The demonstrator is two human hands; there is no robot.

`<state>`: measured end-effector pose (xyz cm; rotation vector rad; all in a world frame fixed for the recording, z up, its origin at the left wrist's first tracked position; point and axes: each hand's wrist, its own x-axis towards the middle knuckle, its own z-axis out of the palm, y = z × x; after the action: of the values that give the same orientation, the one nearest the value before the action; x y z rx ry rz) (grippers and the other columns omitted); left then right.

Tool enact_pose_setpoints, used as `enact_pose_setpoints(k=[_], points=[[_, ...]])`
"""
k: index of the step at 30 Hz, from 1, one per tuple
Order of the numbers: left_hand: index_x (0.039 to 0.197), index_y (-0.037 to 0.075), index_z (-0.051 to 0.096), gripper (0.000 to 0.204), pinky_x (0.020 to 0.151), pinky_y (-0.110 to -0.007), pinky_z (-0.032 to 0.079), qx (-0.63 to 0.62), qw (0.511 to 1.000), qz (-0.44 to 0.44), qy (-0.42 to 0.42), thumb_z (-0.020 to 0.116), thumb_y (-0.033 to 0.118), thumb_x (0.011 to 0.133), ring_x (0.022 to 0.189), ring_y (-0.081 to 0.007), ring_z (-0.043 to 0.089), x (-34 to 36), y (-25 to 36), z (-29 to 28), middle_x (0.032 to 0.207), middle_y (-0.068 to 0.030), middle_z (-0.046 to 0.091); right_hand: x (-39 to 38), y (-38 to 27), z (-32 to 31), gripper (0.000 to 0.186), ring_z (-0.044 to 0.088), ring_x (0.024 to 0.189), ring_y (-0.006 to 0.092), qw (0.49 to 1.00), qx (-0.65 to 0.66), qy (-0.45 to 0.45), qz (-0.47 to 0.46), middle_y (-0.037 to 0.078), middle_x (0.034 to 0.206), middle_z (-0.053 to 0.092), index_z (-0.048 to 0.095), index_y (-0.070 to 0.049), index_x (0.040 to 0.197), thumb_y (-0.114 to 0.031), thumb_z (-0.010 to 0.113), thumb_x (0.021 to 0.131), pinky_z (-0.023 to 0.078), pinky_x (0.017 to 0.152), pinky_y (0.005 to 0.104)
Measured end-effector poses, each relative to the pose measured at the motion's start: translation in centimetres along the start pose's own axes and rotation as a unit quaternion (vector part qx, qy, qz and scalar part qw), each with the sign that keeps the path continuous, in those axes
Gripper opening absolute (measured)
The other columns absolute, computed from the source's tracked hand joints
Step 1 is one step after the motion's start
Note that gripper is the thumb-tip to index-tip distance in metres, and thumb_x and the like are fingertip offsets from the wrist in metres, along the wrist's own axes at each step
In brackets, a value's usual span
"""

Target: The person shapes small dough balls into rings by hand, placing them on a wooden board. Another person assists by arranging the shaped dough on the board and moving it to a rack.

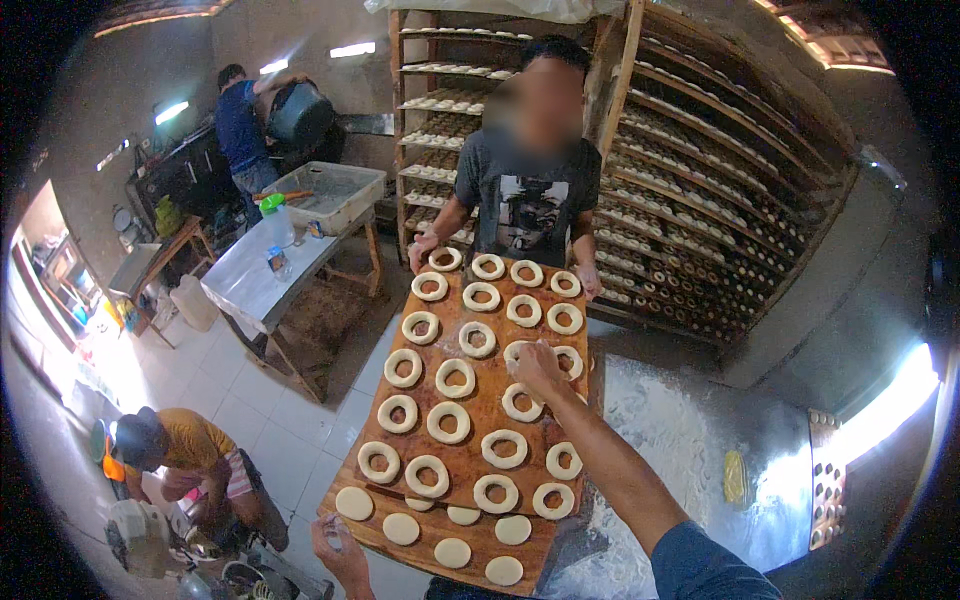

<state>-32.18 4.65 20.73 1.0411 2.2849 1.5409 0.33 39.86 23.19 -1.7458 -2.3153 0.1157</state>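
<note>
Head view: right hand point(536, 366) overlaps a dough ring point(511, 352), left hand point(341, 553) flanks a board point(481, 545); I can't tell if fingers point(527, 357) pinch.

Over twenty dough rings point(448, 438) (seven discs point(401, 529))

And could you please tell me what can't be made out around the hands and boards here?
All in the head view:
- Part of one dough ring, covered by the right hand.
- The right fingertips' exact grip, hidden behind that hand.
- The far parts of some flat dough discs on the lower board, overlapped by the upper board.
- Whether the left hand touches the lower board: too blurred.
</note>
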Motion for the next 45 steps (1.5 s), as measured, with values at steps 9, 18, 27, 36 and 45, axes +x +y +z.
enact_pose_setpoints(k=[9, 18, 27, 36, 45], points=[[0.093, -0.003, 0.056, 0.013, 0.072, -0.038, 0.044, 0.052, 0.998, -0.021, 0.007, 0.054, 0.009, 0.090, 0.079, -0.0257, 0.054, 0.6, 2.7, -1.0, 0.086, -0.0129, 0.057, -1.7, 4.4, -2.9, 0.017, 0.063, 0.082, 0.0351, 0.951, 0.238, 0.192, -0.052, 0.019, 0.087, 0.067, 0.067, -0.002, 0.088, -0.013, 0.066, 0.076, 0.050, 0.079, 0.0454], [0.098, -0.005, 0.058, 0.019, 0.078, -0.037, 0.045, 0.081, 0.997, -0.009, 0.004, 0.058, 0.012, 0.090, 0.082, -0.0239, 0.057, -0.9, -1.7, -1.3, 0.087, -0.0144, 0.061, -32.1, 9.3, -5.5, 0.026, 0.063, 0.083, 0.0156, 0.823, 0.471, 0.185, 0.258, 0.007, 0.090, 0.067, 0.057, -0.002, 0.110, -0.009, 0.064, 0.087, 0.053, 0.073, 0.0312], [0.120, -0.004, 0.053, 0.035, 0.096, -0.048, 0.040, 0.187, 0.888, 0.244, -0.341, 0.056, 0.001, 0.085, 0.112, -0.0398, 0.050, -11.0, 4.9, 4.4, 0.116, -0.0237, 0.055, -36.9, -9.2, -0.2, 0.039, 0.051, 0.121, 0.0334, 0.949, 0.225, -0.126, -0.181, 0.018, 0.129, 0.053, 0.054, -0.002, 0.126, -0.016, 0.055, 0.089, 0.041, 0.102, 0.0434], [0.110, 0.001, 0.055, 0.034, 0.087, -0.046, 0.043, 0.229, 0.817, 0.211, -0.485, 0.067, 0.019, 0.084, 0.099, -0.0404, 0.051, -11.6, 4.4, 6.0, 0.101, -0.0214, 0.055, -37.0, -8.4, 0.3, 0.056, 0.046, 0.124, 0.0381, 0.921, 0.185, -0.315, -0.136, 0.022, 0.130, 0.051, 0.050, 0.000, 0.127, -0.013, 0.066, 0.075, 0.041, 0.101, 0.0426], [0.109, 0.001, 0.061, 0.032, 0.078, -0.040, 0.051, -0.063, 0.798, 0.264, -0.537, 0.073, 0.010, 0.080, 0.091, -0.0339, 0.064, -21.4, 13.1, 16.4, 0.094, -0.0183, 0.064, -45.4, 10.2, -4.5, 0.028, 0.065, 0.091, 0.0314, 0.938, 0.279, -0.046, 0.202, 0.015, 0.098, 0.068, 0.069, -0.007, 0.101, -0.007, 0.072, 0.073, 0.052, 0.079, 0.0385]])
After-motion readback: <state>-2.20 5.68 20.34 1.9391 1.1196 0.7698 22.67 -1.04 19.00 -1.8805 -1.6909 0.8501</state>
